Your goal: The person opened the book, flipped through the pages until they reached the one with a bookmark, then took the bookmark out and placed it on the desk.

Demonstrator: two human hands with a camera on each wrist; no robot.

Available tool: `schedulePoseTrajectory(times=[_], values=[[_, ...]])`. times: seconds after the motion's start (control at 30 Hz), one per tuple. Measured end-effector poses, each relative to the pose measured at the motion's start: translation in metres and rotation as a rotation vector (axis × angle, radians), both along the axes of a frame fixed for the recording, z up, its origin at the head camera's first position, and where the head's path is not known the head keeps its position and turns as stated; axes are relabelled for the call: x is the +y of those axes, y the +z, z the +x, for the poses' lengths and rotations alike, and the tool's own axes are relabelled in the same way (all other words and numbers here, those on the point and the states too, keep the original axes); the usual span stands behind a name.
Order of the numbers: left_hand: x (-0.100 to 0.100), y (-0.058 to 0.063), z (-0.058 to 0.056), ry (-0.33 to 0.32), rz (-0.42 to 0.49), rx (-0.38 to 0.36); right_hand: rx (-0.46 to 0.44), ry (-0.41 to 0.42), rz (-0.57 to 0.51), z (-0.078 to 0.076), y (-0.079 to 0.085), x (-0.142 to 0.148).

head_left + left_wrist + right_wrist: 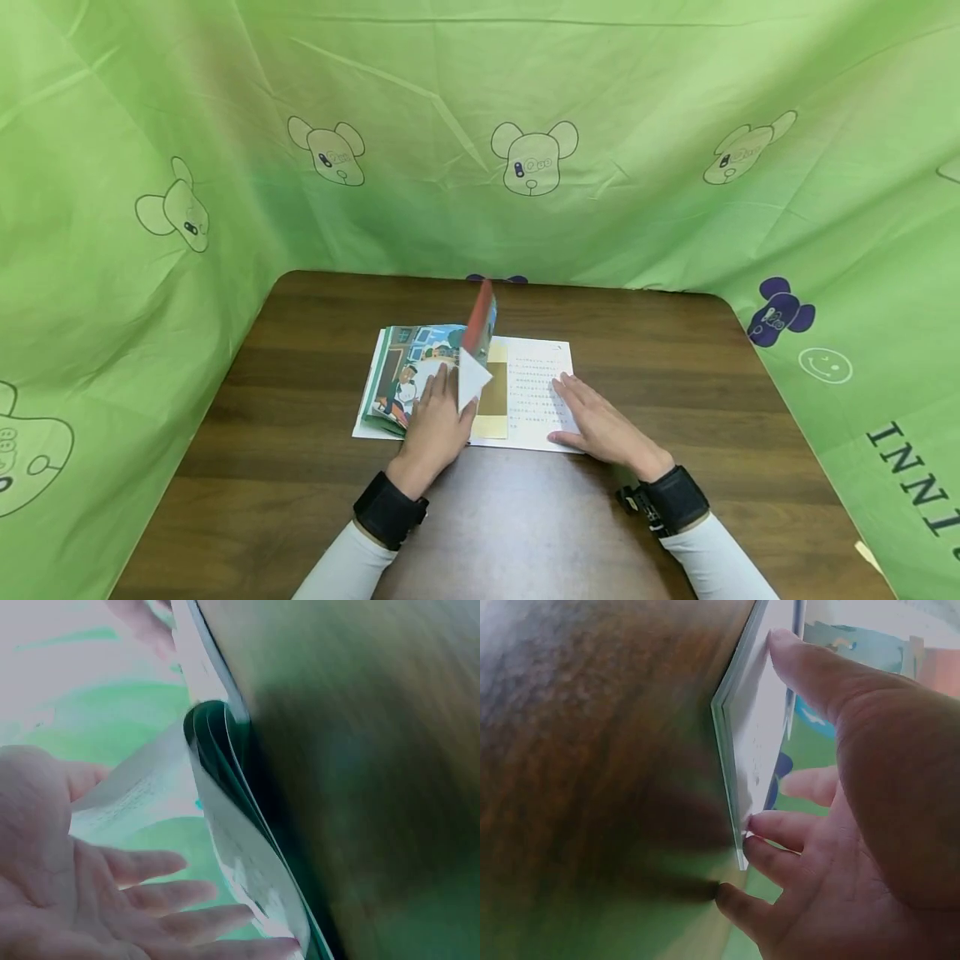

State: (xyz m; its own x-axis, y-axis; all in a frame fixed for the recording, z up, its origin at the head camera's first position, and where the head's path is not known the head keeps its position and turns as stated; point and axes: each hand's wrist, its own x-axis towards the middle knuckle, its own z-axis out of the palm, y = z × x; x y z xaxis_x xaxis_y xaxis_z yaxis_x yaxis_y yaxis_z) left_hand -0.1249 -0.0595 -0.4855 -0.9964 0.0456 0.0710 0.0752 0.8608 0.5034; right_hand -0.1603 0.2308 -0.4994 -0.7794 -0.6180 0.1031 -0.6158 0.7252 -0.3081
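Observation:
An open picture book point(536, 400) lies on the table, with printed text on its right page. Several leaves stand up near its middle, one white page corner point(472, 377) bent over. My left hand point(435, 421) rests on the illustrated left page point(397, 375), its thumb close to the raised leaves. In the left wrist view its fingers point(172, 889) are straight beside the curved pages point(247, 855). Over the outer edge of the right page, my right hand point(603, 421) lies with extended fingers. The right wrist view shows its thumb point(817, 671) and fingertips at the page edge point(731, 780).
The brown wooden table point(300, 375) surrounds the book. Green cloth point(435, 217) printed with bear heads hangs behind and at both sides. A small pale object point(868, 556) sits at the table's right edge. Black bands point(390, 510) are on both wrists.

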Motion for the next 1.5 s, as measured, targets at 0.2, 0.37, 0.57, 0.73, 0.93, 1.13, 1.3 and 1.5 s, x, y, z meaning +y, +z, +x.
schedulePoseTrajectory(times=[0.2, 0.37, 0.57, 0.73, 0.93, 1.13, 1.3, 1.5], values=[[-0.021, 0.001, -0.001, 0.115, 0.033, 0.111, 0.006, -0.002, 0.030, 0.000, 0.000, -0.001], [-0.037, 0.001, 0.000, 0.195, -0.007, 0.074, 0.001, -0.002, 0.047, 0.000, 0.000, -0.002], [-0.052, 0.000, 0.001, 0.221, -0.058, 0.121, 0.008, 0.001, 0.046, 0.001, 0.000, 0.000], [-0.054, -0.004, 0.000, 0.165, -0.170, 0.132, 0.007, 0.000, 0.049, 0.001, 0.000, 0.000], [-0.047, -0.007, 0.001, 0.016, -0.275, 0.132, 0.016, 0.002, 0.049, 0.002, 0.000, -0.001], [-0.041, -0.006, 0.007, -0.085, -0.258, 0.035, 0.011, -0.001, 0.051, 0.001, -0.001, -0.001], [-0.041, -0.004, 0.010, -0.075, -0.154, -0.127, 0.013, -0.003, 0.051, 0.001, -0.002, -0.001], [-0.044, -0.003, 0.012, -0.049, -0.161, -0.263, 0.020, -0.004, 0.045, 0.001, -0.002, -0.002]])
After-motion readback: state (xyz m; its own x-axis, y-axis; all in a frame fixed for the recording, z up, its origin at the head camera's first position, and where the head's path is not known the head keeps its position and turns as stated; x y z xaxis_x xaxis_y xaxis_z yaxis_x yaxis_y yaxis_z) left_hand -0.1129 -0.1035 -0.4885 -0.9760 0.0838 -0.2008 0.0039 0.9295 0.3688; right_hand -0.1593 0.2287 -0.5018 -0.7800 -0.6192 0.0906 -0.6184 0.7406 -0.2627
